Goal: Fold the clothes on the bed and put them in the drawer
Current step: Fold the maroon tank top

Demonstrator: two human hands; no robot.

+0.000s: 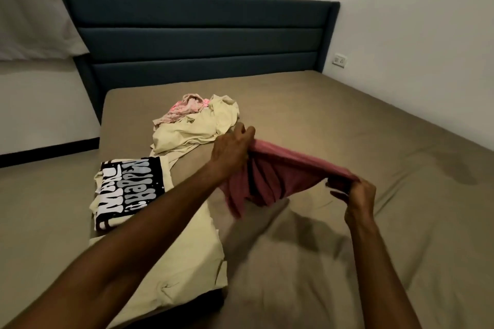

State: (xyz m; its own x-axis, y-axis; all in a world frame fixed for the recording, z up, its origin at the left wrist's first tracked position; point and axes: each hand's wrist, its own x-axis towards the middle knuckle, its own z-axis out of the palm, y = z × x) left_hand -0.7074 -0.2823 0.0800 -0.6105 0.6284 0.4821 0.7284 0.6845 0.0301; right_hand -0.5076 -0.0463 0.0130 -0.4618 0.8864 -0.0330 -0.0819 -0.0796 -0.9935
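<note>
Held stretched above the bed [347, 120]: a pink garment [270, 168], bunched, hanging in folds. Folded at left on the mattress: a cream shirt [128, 189] with black lettered print. Crumpled farther back: a cream garment [197, 128], a pale pink patterned piece [181, 109] touching it.

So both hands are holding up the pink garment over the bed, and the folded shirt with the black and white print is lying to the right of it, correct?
Not quite. The head view shows the printed shirt lying to the left of the pink garment, not the right. The rest holds: the left hand and right hand each grip an end of the garment, holding it above the bed.
</note>
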